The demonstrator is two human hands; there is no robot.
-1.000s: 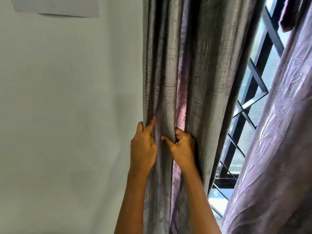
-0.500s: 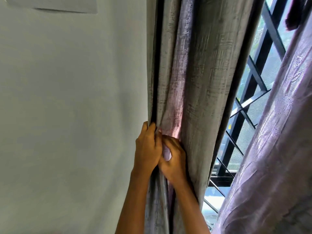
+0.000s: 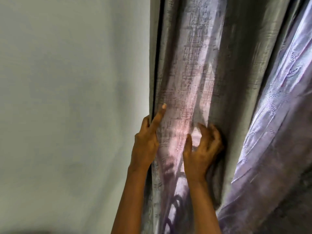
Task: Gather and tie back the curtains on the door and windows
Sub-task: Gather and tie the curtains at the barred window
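Spread over the left half of the view: a plain pale wall. Hanging just beside it, from top edge to bottom: the grey curtain, heavy and textured, drawn into upright folds, with a pinkish glow through the cloth at its middle. Slanting down the right side, against the grey one: a lilac curtain (shiny, with a small stitched motif). Reaching up from the bottom edge: two bare forearms. At the grey curtain's wall-side edge: the left hand, clasped round that edge, forefinger laid straight up the front of the cloth. A little to the right, apart from the left: the right hand, fingers curled and dug into a fold, thumb pointing up, a bunch of fabric gathered in its grasp.
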